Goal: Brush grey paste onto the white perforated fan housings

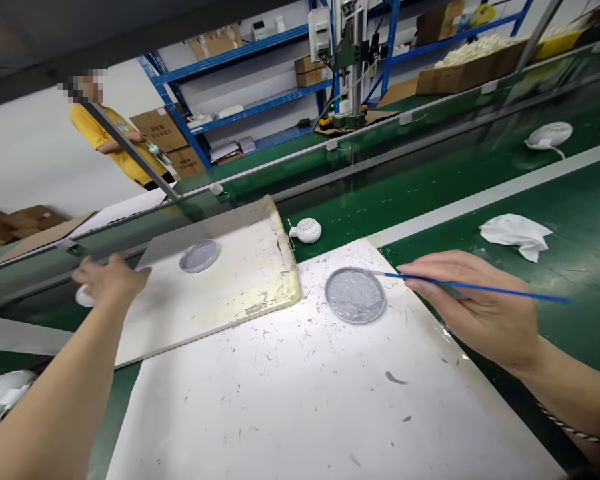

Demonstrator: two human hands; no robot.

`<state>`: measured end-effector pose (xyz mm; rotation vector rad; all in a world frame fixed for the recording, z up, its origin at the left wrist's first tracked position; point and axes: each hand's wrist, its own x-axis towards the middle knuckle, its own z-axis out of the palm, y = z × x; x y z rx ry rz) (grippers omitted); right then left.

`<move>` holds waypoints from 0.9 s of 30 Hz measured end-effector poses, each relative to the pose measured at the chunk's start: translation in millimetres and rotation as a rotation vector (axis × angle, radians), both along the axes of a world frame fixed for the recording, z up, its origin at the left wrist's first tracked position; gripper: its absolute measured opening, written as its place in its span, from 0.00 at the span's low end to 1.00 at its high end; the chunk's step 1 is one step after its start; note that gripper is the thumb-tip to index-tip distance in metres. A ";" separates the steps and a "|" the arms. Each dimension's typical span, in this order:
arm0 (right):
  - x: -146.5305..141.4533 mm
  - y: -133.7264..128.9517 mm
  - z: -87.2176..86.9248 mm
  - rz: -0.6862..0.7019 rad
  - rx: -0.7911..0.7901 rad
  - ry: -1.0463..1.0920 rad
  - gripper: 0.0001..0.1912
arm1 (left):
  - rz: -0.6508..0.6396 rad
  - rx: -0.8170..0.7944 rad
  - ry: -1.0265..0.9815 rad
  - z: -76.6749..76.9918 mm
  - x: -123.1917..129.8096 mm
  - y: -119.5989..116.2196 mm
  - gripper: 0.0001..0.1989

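My right hand (473, 310) pinches a slim blue paintbrush (500, 289). Its tip rests at the right rim of a round shallow dish (355, 295) coated with grey paste. My left hand (111, 277) is stretched out to the far left with thumb and fingers apart, slightly blurred. A small white part (84, 295) shows under its fingers, mostly hidden; whether they touch I cannot tell. To the right of that hand, a second grey dish (200, 256) sits on a worn white board (230, 267). Beyond the near dish lies a white vented plastic piece (309, 231) with a short wire.
A paint-flecked white sheet (290, 400) covers the near surface. Another vented piece (550, 135) and a crumpled tissue (516, 233) lie on the green belt (430, 180). One more vented piece (5, 393) is at lower left. A person in yellow (115, 133) stands beyond the rail.
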<state>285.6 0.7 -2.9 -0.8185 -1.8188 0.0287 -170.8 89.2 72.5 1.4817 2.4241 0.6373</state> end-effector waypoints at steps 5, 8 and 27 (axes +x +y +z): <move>0.4 -0.6 0.6 -0.097 -0.164 -0.025 0.04 | -0.230 0.046 0.205 -14.7 96.1 48.3 0.28; 0.2 1.5 -5.0 -0.080 -0.254 -0.042 0.04 | -0.450 0.014 0.229 -39.0 166.7 76.3 0.30; -9.3 26.2 -22.9 0.049 -0.995 0.677 0.14 | -0.392 0.193 -0.762 -45.5 189.8 69.0 0.17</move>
